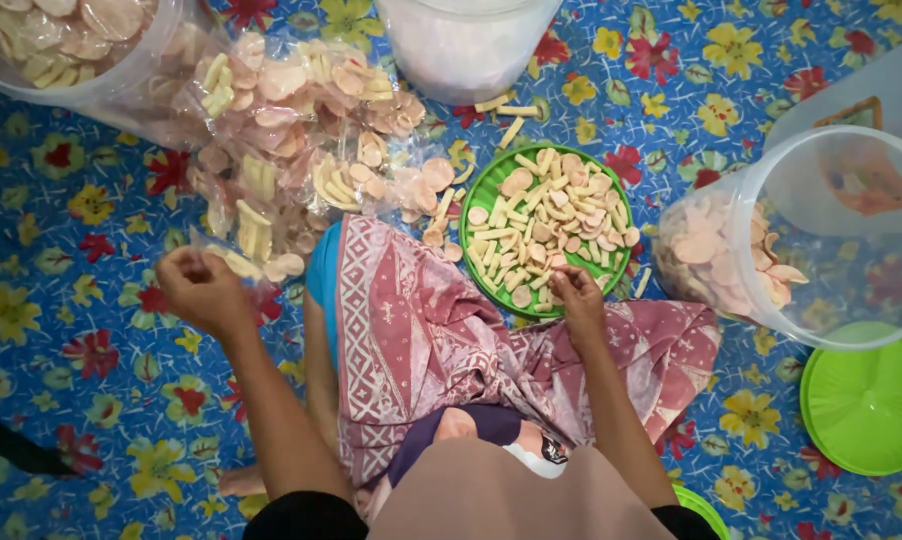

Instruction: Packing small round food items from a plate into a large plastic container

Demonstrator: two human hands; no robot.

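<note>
A: Head view: right hand (pixel 578 293), fingers pinched on crackers at green plate (pixel 481 200) near edge. Left?

B: Left hand (pixel 203 288) clenched on small clear bag (pixel 256 262), floor mat (pixel 71 340) left side. Bagging step, likely; carry pinch across.

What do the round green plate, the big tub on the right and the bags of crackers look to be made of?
The green plate looks like moulded plastic: its colour is bright and even, with fine ridges around the rim. The tub seems to be translucent, slightly frosted plastic, since the pink crackers inside show through its wall. The bags look like thin clear plastic film, crinkled and glossy over their contents.
</note>
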